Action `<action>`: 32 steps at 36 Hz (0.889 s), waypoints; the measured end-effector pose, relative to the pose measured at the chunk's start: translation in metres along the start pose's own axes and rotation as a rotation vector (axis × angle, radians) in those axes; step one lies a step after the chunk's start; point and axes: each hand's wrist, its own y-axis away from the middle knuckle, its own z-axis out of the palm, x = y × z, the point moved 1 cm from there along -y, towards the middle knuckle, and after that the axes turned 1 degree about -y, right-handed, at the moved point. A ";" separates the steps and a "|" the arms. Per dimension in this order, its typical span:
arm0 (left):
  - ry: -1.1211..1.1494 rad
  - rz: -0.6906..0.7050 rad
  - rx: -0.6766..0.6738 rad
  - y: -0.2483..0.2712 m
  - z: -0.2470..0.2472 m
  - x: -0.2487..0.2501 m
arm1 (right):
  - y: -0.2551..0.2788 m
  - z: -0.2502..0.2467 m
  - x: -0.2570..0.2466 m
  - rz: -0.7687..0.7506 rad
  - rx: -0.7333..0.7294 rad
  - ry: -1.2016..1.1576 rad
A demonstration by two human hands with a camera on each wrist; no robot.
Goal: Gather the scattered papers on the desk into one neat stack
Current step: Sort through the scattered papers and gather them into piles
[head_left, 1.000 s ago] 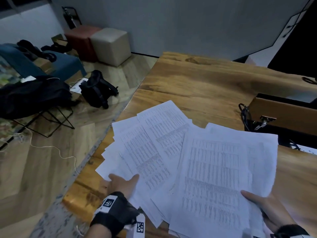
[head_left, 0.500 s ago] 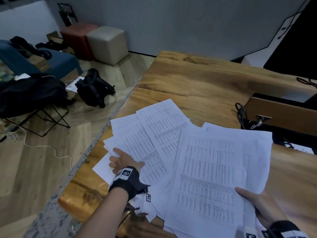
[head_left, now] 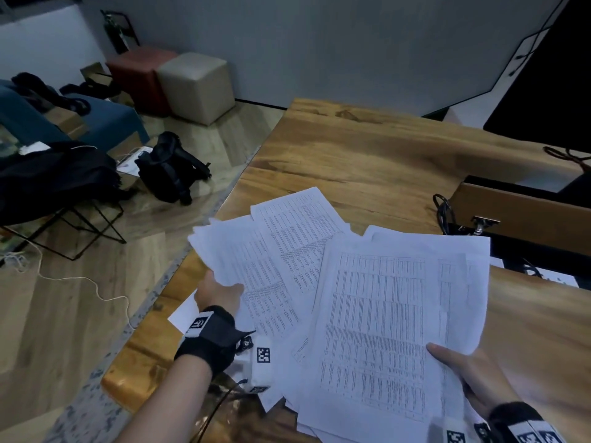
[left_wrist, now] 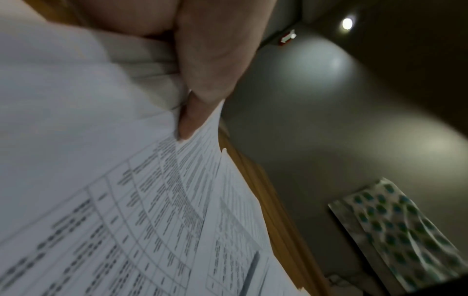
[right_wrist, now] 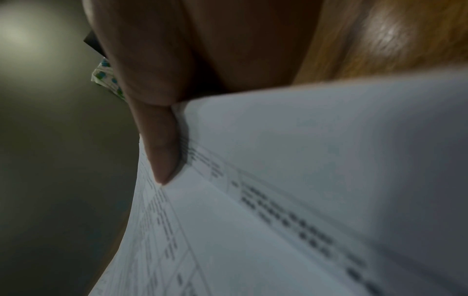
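In the head view, the left hand [head_left: 220, 294] is pinching the near-left edge of a fanned bundle of printed papers [head_left: 287, 251] and raising it off the wooden desk [head_left: 367, 155], while the right hand [head_left: 473, 375] is gripping the near-right corner of a second, overlapping bundle [head_left: 393, 327]; both bundles are sitting at the near-left part of the desk, and one sheet [head_left: 184, 316] is lying flat beneath the left wrist. Sheets are overhanging the near edge, so a loose one is likely to slide to the floor if the lift continues. In the left wrist view, the thumb [left_wrist: 202, 90] is clamping several splayed edges; the image is blurred, so the sheet count is uncertain, and outer sheets may be slipping free. In the right wrist view, a finger [right_wrist: 162, 144] is pressing on the top sheet; uneven pull could be creasing it.
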 end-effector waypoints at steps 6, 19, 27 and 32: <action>-0.070 0.230 -0.094 0.011 -0.012 0.023 | -0.001 0.004 -0.005 -0.016 -0.008 0.027; -0.437 0.669 0.011 0.059 -0.060 0.095 | -0.016 -0.005 -0.004 -0.023 0.019 0.101; -0.558 0.864 0.050 0.089 -0.113 0.154 | -0.013 -0.007 -0.011 -0.065 -0.002 0.153; -0.330 0.844 -0.344 0.092 -0.130 0.185 | -0.017 -0.013 -0.011 -0.053 0.002 0.187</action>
